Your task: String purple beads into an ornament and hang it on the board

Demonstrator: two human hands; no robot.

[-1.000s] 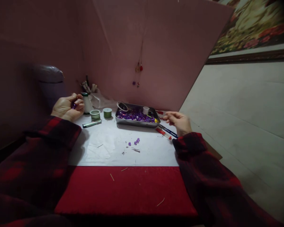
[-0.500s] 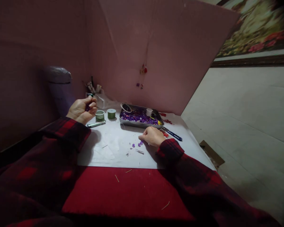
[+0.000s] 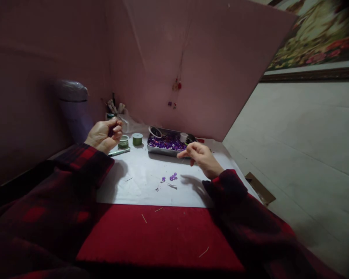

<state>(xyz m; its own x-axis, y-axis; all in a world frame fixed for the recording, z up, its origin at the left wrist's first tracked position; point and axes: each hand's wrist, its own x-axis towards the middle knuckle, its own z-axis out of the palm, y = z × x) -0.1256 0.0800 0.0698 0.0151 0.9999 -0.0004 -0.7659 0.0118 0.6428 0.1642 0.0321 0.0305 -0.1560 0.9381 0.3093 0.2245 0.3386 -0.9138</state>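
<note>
My left hand is raised at the left, fingers curled round something small and purple, likely beads. My right hand hovers above the white sheet in front of a metal tray full of purple beads; its thumb and forefinger are pinched together, and what they hold is too small to make out. A few loose purple beads lie on the sheet just left of and below that hand.
Two green thread spools and a green pen lie near my left hand. A blue-handled tool is hidden behind my right hand. A red cloth covers the near table. Pink boards wall the back; a grey bin stands at the left.
My right hand went from the tray's right side down to the loose beads, then lifted up and to the right with fingers pinched. My left hand stayed closed and shifted slightly.
</note>
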